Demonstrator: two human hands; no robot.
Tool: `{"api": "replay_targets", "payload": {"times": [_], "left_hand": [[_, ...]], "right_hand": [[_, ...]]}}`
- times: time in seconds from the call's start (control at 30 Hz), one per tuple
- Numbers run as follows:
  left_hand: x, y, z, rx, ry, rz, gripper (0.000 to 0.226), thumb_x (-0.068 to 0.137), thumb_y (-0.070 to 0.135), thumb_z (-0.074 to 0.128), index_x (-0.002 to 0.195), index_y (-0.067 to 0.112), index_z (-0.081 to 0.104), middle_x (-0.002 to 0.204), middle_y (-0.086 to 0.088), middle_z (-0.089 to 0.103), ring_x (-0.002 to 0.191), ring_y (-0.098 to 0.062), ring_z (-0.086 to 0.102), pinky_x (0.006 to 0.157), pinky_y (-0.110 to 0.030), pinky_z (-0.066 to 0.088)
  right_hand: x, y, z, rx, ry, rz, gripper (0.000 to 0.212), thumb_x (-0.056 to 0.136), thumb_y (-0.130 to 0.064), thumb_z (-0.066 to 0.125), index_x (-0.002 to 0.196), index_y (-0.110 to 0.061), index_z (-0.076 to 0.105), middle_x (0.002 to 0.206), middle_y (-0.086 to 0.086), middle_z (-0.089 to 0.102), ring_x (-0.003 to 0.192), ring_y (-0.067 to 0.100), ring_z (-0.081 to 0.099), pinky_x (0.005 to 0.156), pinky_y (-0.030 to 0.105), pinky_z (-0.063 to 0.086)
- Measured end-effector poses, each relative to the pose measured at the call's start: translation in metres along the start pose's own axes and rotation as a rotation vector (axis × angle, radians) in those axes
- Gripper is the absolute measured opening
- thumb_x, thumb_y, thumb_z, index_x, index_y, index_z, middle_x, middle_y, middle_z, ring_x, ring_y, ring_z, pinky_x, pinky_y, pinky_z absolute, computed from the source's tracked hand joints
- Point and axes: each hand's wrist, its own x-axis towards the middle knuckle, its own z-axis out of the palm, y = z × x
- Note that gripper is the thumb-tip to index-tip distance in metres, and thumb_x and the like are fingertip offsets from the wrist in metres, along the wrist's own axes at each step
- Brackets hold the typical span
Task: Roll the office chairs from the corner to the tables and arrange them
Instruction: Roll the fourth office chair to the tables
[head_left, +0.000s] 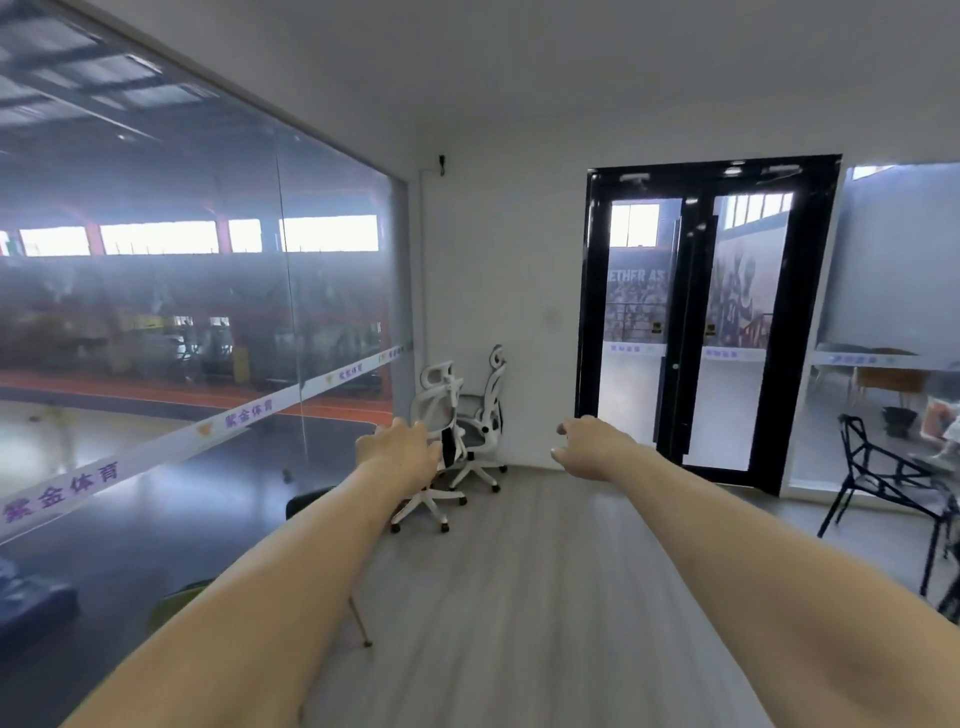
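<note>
- Both hands reach empty, left hand (402, 449) and right hand (592, 447), fingers loosely curled.
- The two office chairs (457, 431) stand tight together; their bases may snag.

White plastic office chairs (457, 426) with mesh backs — matt wood-grain floor (545, 597).

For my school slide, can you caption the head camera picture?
Both hands, left and right, reach toward two white office chairs in the corner.
</note>
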Motion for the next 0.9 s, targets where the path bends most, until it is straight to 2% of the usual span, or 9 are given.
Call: {"api": "replay_targets", "payload": {"times": [0.13,0.23,0.37,0.47,0.6,0.7,0.8,0.9], "left_hand": [[0.131,0.013,0.024,-0.023,0.01,0.018,0.048,0.106,0.049,0.034,0.138,0.02,0.052,0.136,-0.01,0.056,0.123,-0.034,0.056,0.096,-0.048,0.048],[0.236,0.031,0.042,-0.025,0.015,0.052,0.048,0.106,0.051,0.032,0.135,0.021,0.055,0.133,-0.009,0.059,0.119,-0.033,0.058,0.088,-0.044,0.047],[0.369,0.073,0.064,-0.038,0.012,0.095,0.046,0.104,0.046,0.033,0.137,0.026,0.057,0.136,-0.009,0.06,0.119,-0.033,0.06,0.089,-0.044,0.048],[0.455,0.116,0.084,0.022,-0.018,0.172,0.042,0.106,0.036,0.034,0.14,0.022,0.054,0.144,-0.01,0.055,0.125,-0.034,0.056,0.092,-0.047,0.049],[0.554,0.164,0.124,0.042,-0.013,0.211,0.045,0.108,0.043,0.03,0.139,0.017,0.051,0.14,-0.009,0.054,0.125,-0.032,0.054,0.082,-0.041,0.042],[0.635,0.192,0.16,0.067,0.018,0.244,0.045,0.107,0.044,0.031,0.134,0.017,0.054,0.135,-0.01,0.056,0.12,-0.031,0.057,0.089,-0.042,0.048],[0.717,0.218,0.192,0.047,0.02,0.229,0.045,0.108,0.046,0.032,0.135,0.017,0.053,0.139,-0.01,0.055,0.122,-0.032,0.057,0.092,-0.044,0.048],[0.794,0.239,0.22,0.005,0.037,0.205,0.044,0.108,0.046,0.032,0.138,0.019,0.051,0.142,-0.01,0.054,0.125,-0.033,0.055,0.098,-0.045,0.047]], "right_hand": [[0.127,0.019,0.009,0.009,0.012,-0.003,0.059,0.104,-0.041,0.049,0.156,-0.016,0.04,0.157,0.011,0.043,0.139,0.031,0.047,0.111,0.046,0.044],[0.22,0.04,0.012,0.021,0.01,0.035,0.059,0.103,-0.041,0.049,0.156,-0.016,0.04,0.156,0.009,0.045,0.138,0.03,0.048,0.111,0.046,0.044],[0.331,0.078,0.014,0.028,0.054,0.043,0.054,0.103,-0.039,0.048,0.153,-0.019,0.045,0.151,0.005,0.05,0.133,0.028,0.051,0.103,0.043,0.047],[0.405,0.115,0.019,0.025,0.067,0.06,0.05,0.103,-0.036,0.047,0.151,-0.021,0.047,0.149,0.003,0.051,0.131,0.027,0.052,0.096,0.041,0.046],[0.515,0.163,0.032,0.011,0.074,0.08,0.051,0.104,-0.039,0.046,0.153,-0.023,0.044,0.149,0.003,0.049,0.131,0.027,0.051,0.095,0.042,0.049],[0.599,0.194,0.042,-0.01,0.099,0.055,0.054,0.104,-0.044,0.047,0.153,-0.022,0.044,0.148,0.003,0.051,0.13,0.027,0.052,0.091,0.041,0.048],[0.684,0.227,0.052,-0.05,0.114,0.02,0.053,0.105,-0.046,0.047,0.152,-0.022,0.044,0.15,0.003,0.048,0.132,0.027,0.049,0.098,0.046,0.05],[0.775,0.259,0.053,-0.042,0.129,0.001,0.05,0.105,-0.044,0.046,0.149,-0.022,0.045,0.149,0.003,0.047,0.13,0.027,0.049,0.097,0.046,0.051]]}}
